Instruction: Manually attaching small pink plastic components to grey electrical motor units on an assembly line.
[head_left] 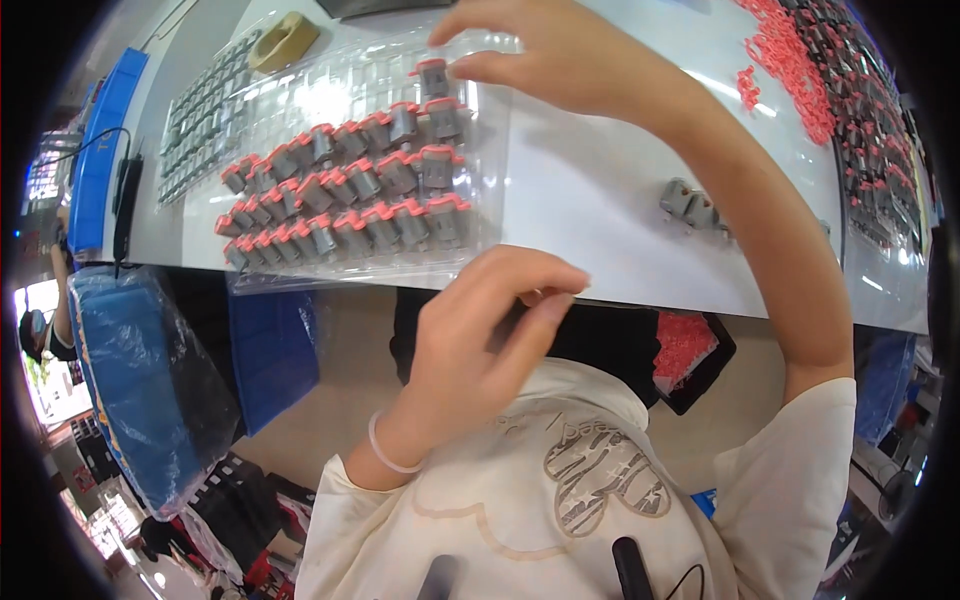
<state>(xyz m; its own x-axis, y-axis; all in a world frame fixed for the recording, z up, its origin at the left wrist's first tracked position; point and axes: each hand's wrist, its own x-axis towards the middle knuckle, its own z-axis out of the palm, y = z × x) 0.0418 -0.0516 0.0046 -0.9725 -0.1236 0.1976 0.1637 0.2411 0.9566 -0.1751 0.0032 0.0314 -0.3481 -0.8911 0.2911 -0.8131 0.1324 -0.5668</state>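
My right hand [535, 52] reaches over a clear plastic tray [487, 190], thumb and forefinger apart. Its thumb tip is beside a small grey motor-like part [432, 80] with a pink-red cap, standing at the tray's right end. Several more such parts [362, 180] fill three rows on the near side of the tray, and the far pockets hold none. Close to the table's front edge, my left hand [480, 325] is closed, thumb and forefinger pinched together. Whatever it may hold is hidden.
Grey parts without caps [690, 205] lie under my right forearm. Loose pink-red pieces [790, 70] are heaped at the far right, beside a crowd of grey parts [880, 150]. A tape roll [284, 42] and another filled tray [208, 115] stand far left. Below hangs a blue bin [270, 350].
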